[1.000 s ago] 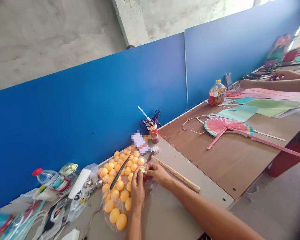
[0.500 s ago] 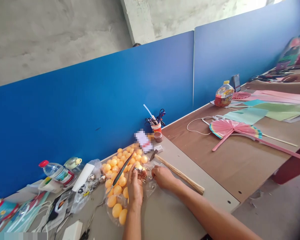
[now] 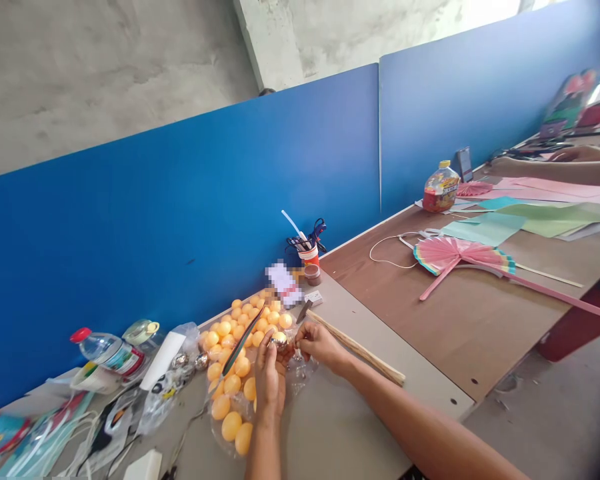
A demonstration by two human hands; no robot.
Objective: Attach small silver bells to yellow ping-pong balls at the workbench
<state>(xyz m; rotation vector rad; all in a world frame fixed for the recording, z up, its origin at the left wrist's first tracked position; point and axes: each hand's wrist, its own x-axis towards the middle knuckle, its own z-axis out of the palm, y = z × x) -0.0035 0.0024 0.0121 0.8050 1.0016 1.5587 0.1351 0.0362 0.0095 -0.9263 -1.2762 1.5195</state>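
Right hand (image 3: 319,345) has moved nearer left hand (image 3: 271,381), fingers curled; cannot tell if gripping. Left grips silver ball (image 3: 279,341), partly finger-covered, inward of bench's (image 3: 340,427) back edge. Right forearm (image 3: 410,417) hides part of near edge.

I face a blue partition (image 3: 180,267), a grey wall (image 3: 105,80) above it. My grey tabletop (image 3: 325,427) meets a brown one (image 3: 460,333). Light whitens the wall's right end.
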